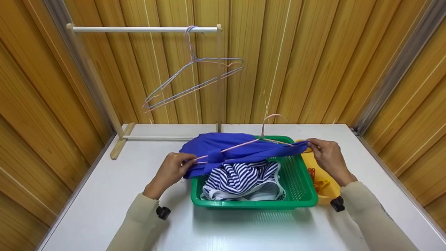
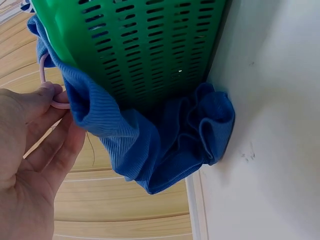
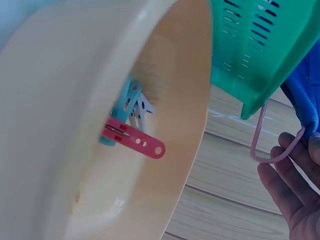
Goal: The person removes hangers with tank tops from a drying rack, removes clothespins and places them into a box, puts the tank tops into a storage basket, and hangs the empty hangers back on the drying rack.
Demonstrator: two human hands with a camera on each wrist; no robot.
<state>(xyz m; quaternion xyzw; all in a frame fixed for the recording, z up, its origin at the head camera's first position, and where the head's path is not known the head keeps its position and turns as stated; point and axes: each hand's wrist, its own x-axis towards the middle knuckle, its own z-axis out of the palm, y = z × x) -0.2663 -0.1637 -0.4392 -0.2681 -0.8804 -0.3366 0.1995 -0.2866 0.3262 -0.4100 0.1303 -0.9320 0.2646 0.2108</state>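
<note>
A blue garment (image 1: 223,142) lies draped over the back of a green basket (image 1: 254,204), with a pink hanger (image 1: 240,145) partly inside it. My left hand (image 1: 170,171) pinches the rounded left end of the hanger between thumb and fingers, beside the ribbed blue cloth (image 2: 112,122). At the opposite side, my right hand (image 1: 330,157) pinches the edge of the blue garment close to the hanger's right end (image 3: 257,145). The hanger's hook points up. Inside the basket sits a bunched navy-and-white striped garment (image 1: 240,177).
A yellow basin (image 1: 331,198) holding several clothespins (image 3: 135,140) stands to the basket's right, partly behind it. At the back left is a drying rack with a white rod (image 1: 139,29), from which pink and blue hangers (image 1: 184,92) hang. Wood-patterned walls surround the white table (image 1: 104,205).
</note>
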